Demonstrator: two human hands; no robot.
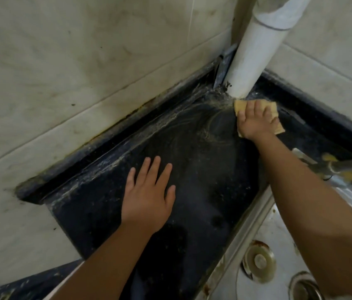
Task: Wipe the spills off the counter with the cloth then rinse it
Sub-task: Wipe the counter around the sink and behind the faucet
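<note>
head view: the right hand (255, 121) presses the yellow cloth (263, 109) flat onto the dark desk (192, 191) in the far corner, just beside the foot of the white pipe (255, 55), its grip spread with fingers straight; the left hand (149, 198) rests palm-down on the desk, grip released, fingers straight; wet smears (192, 126) streak the desk near the cloth; the metal sink (278, 256) lies at the lower right.

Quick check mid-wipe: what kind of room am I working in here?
Most likely a home kitchen: a dark stone counter beside a steel sink with a drain, tiled walls, and a white pipe in the corner.
</note>
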